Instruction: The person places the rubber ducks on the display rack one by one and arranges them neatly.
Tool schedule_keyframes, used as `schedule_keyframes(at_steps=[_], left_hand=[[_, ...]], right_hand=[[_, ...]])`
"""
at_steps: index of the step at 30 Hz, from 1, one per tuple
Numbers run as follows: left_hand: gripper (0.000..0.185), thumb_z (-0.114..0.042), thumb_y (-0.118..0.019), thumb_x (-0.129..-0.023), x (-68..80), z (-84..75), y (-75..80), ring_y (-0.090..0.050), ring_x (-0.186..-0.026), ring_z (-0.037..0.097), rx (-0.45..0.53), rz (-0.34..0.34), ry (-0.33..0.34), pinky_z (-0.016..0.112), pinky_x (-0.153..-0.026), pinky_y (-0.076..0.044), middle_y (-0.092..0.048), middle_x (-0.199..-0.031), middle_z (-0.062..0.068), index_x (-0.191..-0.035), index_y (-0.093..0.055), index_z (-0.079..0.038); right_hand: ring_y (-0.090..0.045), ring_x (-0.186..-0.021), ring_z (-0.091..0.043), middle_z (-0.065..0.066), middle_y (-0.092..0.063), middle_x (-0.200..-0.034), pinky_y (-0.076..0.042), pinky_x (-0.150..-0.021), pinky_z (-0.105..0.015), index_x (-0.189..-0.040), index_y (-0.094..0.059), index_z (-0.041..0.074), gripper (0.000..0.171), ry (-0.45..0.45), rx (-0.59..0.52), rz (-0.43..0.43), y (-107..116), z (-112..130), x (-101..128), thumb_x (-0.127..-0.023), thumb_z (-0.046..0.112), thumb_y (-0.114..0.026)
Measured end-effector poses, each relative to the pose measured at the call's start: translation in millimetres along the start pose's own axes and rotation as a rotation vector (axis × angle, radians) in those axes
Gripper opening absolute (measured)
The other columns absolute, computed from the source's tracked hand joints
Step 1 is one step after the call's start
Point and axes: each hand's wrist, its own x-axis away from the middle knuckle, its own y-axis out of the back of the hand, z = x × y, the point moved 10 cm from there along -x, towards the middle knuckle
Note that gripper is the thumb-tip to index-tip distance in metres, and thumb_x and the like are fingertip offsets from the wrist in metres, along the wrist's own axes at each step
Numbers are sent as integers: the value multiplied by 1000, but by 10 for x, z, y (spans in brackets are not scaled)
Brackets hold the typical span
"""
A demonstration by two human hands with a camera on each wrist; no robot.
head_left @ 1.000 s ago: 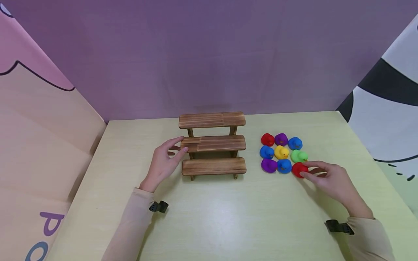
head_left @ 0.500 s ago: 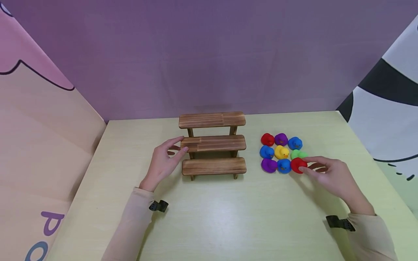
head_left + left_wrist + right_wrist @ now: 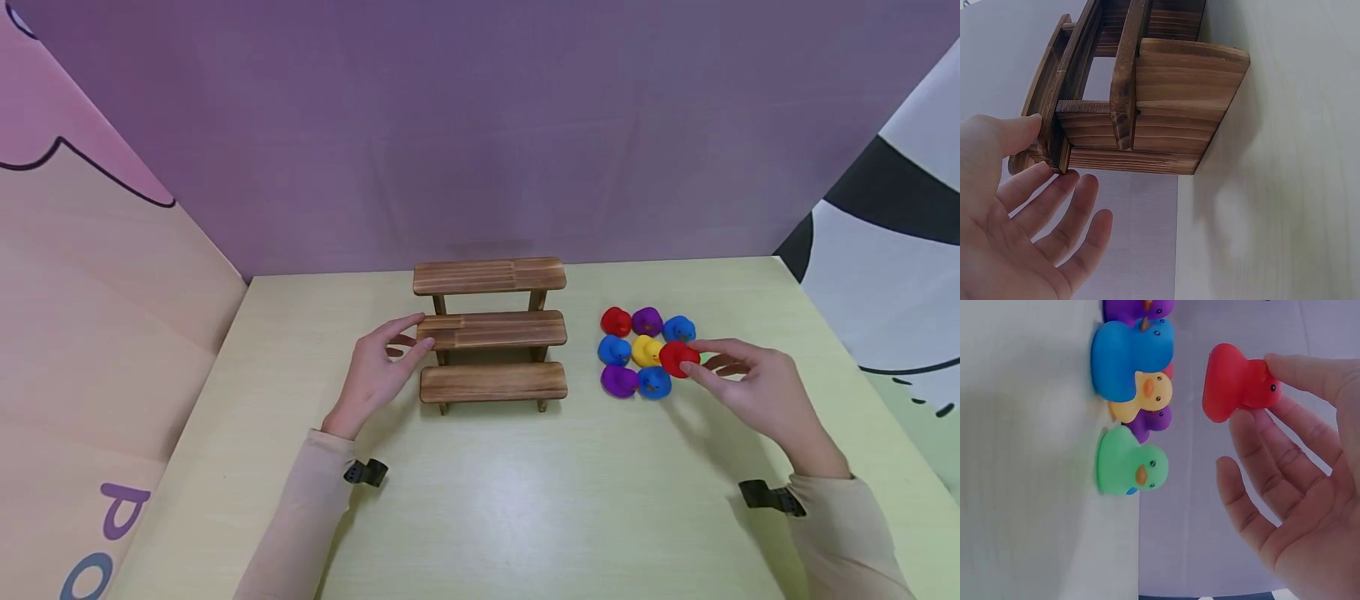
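My right hand pinches a red rubber duck between thumb and fingers. In the right wrist view this red duck is clear of the table, and the green duck sits below it; from the head it mostly hides that green one. At the middle, a brown three-step wooden display stand rests on the table. The thumb and fingertips of my left hand grip the left end of its middle step, one on each side of the board.
Several more ducks stand close together right of the stand: a red one, purple ones, blue ones and a yellow one. A purple backdrop rises behind the pale table.
The right hand has lifted the red duck from the front right corner of the group and carried it up and slightly left. The left hand stays on the stand.
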Motion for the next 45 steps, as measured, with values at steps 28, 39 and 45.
schedule_keyframes(at_steps=[28, 39, 45], left_hand=[[47, -32, -73, -102, -7, 30, -9, -72, -114, 28, 12, 3, 11, 48, -100, -58, -67, -148, 5, -147, -66, -17], [49, -32, -73, -103, 4, 38, 1, -71, -115, 28, 9, 10, 19, 50, -100, -58, -65, -150, 6, -148, -65, -16], [47, -32, -72, -103, -4, 37, -11, -71, -115, 29, 13, 9, 13, 49, -100, -58, -66, -149, 5, -148, -66, -18]], right_hand=[[-66, -80, 1, -4, -81, -103, -52, -67, -20, -124, -80, 15, 34, 51, -99, 30, -159, 709, -364, -95, 32, -83], [-66, -80, 1, -11, -80, -101, -52, -68, -20, -125, -79, 14, 34, 96, -130, 33, -197, 947, -476, -94, 28, -83], [-69, -83, -8, -11, -80, -100, -55, -68, -24, -126, -79, 15, 35, 95, -151, 59, -226, 1160, -550, -95, 31, -82]])
